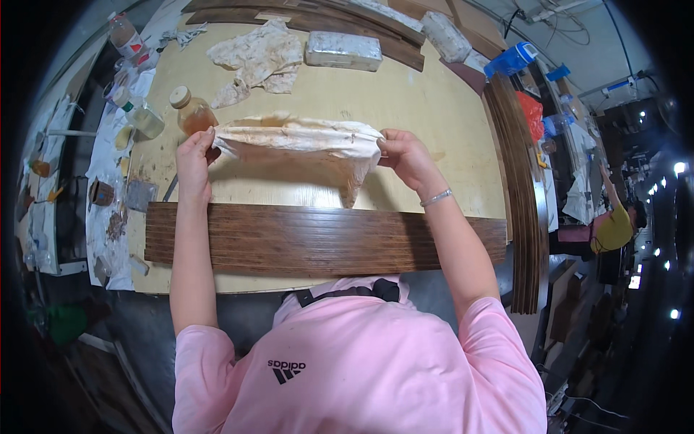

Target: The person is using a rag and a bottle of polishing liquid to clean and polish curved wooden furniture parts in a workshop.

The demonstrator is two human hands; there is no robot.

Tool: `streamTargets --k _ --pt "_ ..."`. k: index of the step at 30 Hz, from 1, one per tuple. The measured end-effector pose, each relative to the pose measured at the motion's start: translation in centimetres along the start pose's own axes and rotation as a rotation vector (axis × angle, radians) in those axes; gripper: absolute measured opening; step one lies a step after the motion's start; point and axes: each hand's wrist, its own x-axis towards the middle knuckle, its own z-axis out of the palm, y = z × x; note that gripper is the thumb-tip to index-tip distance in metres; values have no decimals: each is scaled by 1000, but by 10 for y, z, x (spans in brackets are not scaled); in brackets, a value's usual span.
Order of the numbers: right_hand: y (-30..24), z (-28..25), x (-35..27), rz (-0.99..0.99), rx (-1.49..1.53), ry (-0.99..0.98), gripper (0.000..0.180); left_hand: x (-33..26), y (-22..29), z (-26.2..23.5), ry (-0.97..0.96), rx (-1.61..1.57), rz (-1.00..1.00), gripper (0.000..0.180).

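Note:
A stained white cloth (pixel 296 137) is stretched level between my two hands, above the pale wooden tabletop (pixel 434 173). My left hand (pixel 195 155) pinches its left end. At the other end my right hand (pixel 408 155) grips a bunched corner, and a loose flap hangs down just inside it. Nearer to me lies a dark brown grooved wooden board (pixel 318 239), set crosswise under my forearms. A jar of amber liquid with a pale lid (pixel 194 112) stands right behind my left hand.
Beyond the cloth lie a crumpled stained rag (pixel 260 58) and a wrapped pale block (pixel 343 52). More brown boards (pixel 517 181) run along the right edge. Bottles (pixel 137 112) and scraps crowd the left. A person in yellow (pixel 614 228) is at the far right.

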Motion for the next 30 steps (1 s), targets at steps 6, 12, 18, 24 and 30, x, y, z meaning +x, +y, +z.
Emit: streamTargets --k 6,12,18,24,30 --pt "-12 56 -13 16 299 18 26 -18 12 61 -18 610 331 55" --pt "-14 87 -10 -18 125 -94 27 -50 -8 101 -808 268 113 43" --pt "-20 84 -2 -359 -439 145 50 -54 1 88 -702 -171 -228 29" --pt "6 93 7 117 -270 -265 41 -36 8 59 -754 -49 -216 31" --pt "5 85 -16 -41 129 144 39 37 -4 -46 249 508 300 59"
